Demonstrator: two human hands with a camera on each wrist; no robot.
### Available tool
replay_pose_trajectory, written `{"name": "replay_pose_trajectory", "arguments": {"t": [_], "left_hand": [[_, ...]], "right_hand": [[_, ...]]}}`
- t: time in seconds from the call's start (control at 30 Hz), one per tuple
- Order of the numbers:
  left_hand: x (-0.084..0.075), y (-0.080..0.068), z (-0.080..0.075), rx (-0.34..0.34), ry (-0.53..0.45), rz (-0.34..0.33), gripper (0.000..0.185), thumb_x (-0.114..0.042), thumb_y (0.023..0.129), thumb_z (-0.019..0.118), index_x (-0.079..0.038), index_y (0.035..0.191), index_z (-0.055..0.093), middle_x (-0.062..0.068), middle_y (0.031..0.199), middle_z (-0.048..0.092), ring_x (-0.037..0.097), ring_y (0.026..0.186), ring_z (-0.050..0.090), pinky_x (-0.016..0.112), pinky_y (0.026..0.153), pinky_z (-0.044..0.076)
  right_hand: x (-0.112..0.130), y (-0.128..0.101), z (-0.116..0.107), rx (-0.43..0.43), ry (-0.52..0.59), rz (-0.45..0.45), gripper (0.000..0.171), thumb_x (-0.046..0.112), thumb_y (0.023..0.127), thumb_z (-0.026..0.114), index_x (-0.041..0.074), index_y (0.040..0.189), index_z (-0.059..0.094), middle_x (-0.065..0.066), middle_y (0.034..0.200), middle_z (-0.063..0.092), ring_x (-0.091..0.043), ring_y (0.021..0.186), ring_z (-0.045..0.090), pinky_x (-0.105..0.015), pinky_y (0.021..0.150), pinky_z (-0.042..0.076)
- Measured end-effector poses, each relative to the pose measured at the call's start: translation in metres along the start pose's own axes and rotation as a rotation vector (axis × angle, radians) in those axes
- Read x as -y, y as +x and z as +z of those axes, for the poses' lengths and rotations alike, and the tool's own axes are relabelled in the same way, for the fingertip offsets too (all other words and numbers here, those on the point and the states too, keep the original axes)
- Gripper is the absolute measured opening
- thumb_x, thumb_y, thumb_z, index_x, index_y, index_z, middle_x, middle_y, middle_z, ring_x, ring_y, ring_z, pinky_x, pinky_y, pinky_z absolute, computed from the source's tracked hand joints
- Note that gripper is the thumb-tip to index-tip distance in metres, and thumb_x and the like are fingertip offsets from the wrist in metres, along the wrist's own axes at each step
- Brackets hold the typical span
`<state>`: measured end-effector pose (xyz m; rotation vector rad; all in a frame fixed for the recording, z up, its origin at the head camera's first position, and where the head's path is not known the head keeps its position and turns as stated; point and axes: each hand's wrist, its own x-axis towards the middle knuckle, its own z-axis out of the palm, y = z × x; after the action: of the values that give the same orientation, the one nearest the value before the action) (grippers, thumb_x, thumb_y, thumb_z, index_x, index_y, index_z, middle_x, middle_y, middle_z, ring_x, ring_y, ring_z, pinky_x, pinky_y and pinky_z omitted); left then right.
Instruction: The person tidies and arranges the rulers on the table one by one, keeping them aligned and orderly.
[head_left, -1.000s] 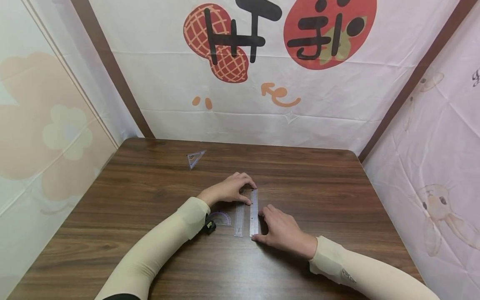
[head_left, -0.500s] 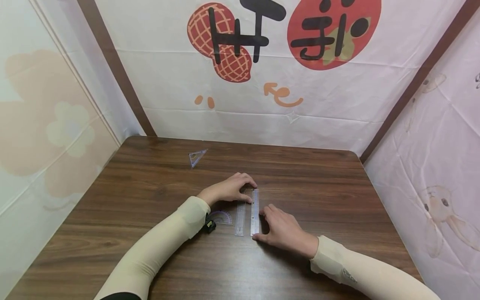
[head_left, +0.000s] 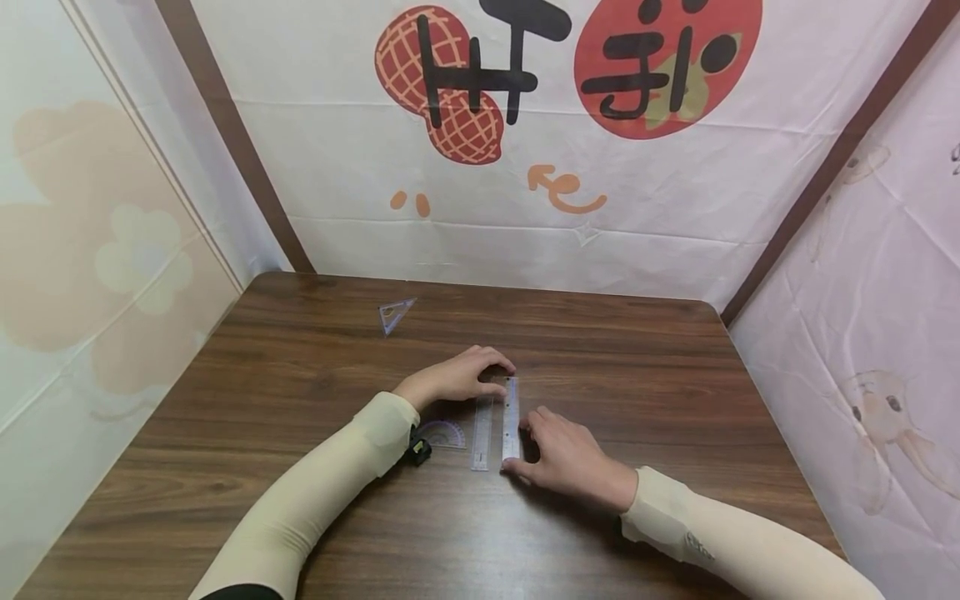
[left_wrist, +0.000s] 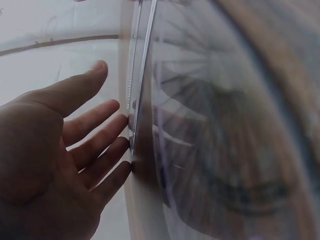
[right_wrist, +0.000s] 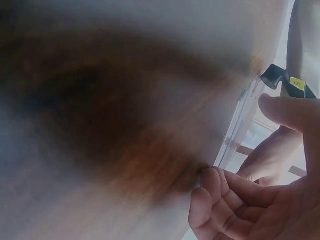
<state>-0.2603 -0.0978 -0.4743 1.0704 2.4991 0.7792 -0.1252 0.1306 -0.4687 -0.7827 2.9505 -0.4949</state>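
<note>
Two clear rulers lie side by side on the table, a narrow gap between them. At the far end of the right-hand ruler (head_left: pixel 511 425), my left hand (head_left: pixel 456 375) has its fingertips by the end and its thumb near the left edge. My right hand (head_left: pixel 566 457) touches the same ruler, thumb at its near end and fingertips along its right edge. The left-hand ruler (head_left: pixel 482 437) runs partly under my left hand. In the left wrist view, my left fingers (left_wrist: pixel 102 142) are spread loosely beside the ruler's edge. The right wrist view shows bent fingers (right_wrist: pixel 212 182) against it.
A clear protractor (head_left: pixel 444 434) lies left of the rulers, beside my left wrist. Farther back is a small set square (head_left: pixel 385 323) with blue edges. A black wrist camera (head_left: pixel 420 451) hangs under my left sleeve. Printed cloth walls (head_left: pixel 480 250) enclose the wooden table (head_left: pixel 637 375).
My right thumb has slid slightly up over the near end of the right-hand ruler. My left thumb has shifted a little toward the far end. The rulers have barely moved.
</note>
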Motion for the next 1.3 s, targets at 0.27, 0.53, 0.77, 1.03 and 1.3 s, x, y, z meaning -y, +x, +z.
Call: {"name": "replay_pose_trajectory", "arguments": {"t": [0.27, 0.53, 0.77, 1.03, 1.3], "left_hand": [[0.002, -0.01, -0.006, -0.028, -0.012, -0.004, 0.048, -0.034, 0.106, 0.072, -0.01, 0.147, 0.063, 0.008, 0.149, 0.061, 0.029, 0.143, 0.051, 0.05, 0.123, 0.037], [0.009, -0.028, -0.016, -0.104, -0.016, -0.047, 0.05, -0.034, 0.107, 0.07, -0.01, 0.151, 0.06, 0.009, 0.153, 0.057, 0.032, 0.147, 0.047, 0.053, 0.123, 0.037], [0.019, -0.047, -0.027, -0.166, -0.016, -0.081, 0.05, -0.033, 0.108, 0.069, -0.012, 0.152, 0.059, 0.01, 0.153, 0.057, 0.036, 0.149, 0.043, 0.057, 0.122, 0.036], [0.035, -0.067, -0.04, -0.256, -0.036, -0.163, 0.052, -0.032, 0.107, 0.07, -0.009, 0.152, 0.059, 0.015, 0.156, 0.053, 0.04, 0.15, 0.043, 0.061, 0.122, 0.036], [0.056, -0.083, -0.051, -0.341, 0.0, -0.285, 0.052, -0.028, 0.107, 0.07, -0.004, 0.152, 0.057, 0.021, 0.159, 0.05, 0.046, 0.153, 0.036, 0.065, 0.125, 0.028]], "right_hand": [[-0.004, 0.008, -0.003, -0.062, 0.009, 0.004, 0.041, 0.051, 0.09, 0.085, 0.015, 0.101, 0.069, 0.006, 0.089, 0.062, -0.009, 0.076, 0.057, -0.033, 0.061, 0.051], [-0.006, 0.019, -0.007, -0.099, 0.066, -0.009, 0.033, 0.046, 0.095, 0.081, 0.016, 0.103, 0.068, 0.003, 0.094, 0.068, -0.009, 0.078, 0.061, -0.033, 0.064, 0.053], [-0.004, 0.031, -0.008, -0.112, 0.123, -0.071, 0.034, 0.042, 0.099, 0.078, 0.013, 0.115, 0.071, -0.001, 0.099, 0.07, -0.012, 0.082, 0.063, -0.034, 0.069, 0.054], [-0.007, 0.056, -0.009, -0.165, 0.153, -0.182, 0.031, 0.035, 0.1, 0.078, 0.009, 0.115, 0.071, -0.005, 0.104, 0.07, -0.019, 0.087, 0.064, -0.036, 0.074, 0.054], [-0.009, 0.086, -0.009, -0.176, 0.209, -0.235, 0.036, 0.033, 0.1, 0.079, 0.005, 0.122, 0.07, -0.011, 0.112, 0.071, -0.032, 0.102, 0.067, -0.044, 0.087, 0.055]]}}
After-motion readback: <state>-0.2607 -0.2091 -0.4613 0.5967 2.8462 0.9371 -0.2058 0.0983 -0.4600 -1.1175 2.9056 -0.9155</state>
